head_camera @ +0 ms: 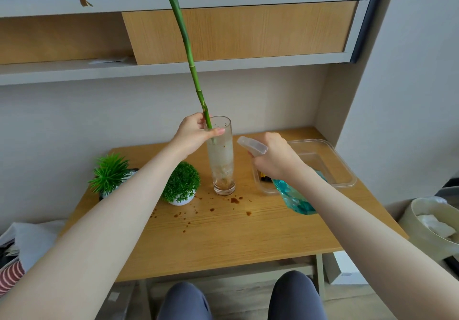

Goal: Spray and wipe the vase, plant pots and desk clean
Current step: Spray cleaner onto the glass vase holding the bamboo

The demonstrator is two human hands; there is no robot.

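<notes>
Evidently the left hand [192, 133] grips the glass vase [221, 155] at its rim, steadying it at the desk's [223, 232] twelve o'clock, while the right hand [275, 157], at three o'clock, grips the spray bottle [285, 185], its nozzle aimed at the glass.

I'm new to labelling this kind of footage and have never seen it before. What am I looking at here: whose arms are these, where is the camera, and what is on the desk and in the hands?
There is no machine: a person wears one wide-angle camera on the head, looking down at their own arms, with knees at the bottom.

The left hand pinches a green plant stalk at the rim of a tall, cloudy glass vase standing on the wooden desk. The right hand grips a spray bottle of blue liquid, nozzle aimed toward the vase.

Also on the desk: two small green plants in pots, brown splatter stains, and a clear plastic tub behind the right hand.
</notes>
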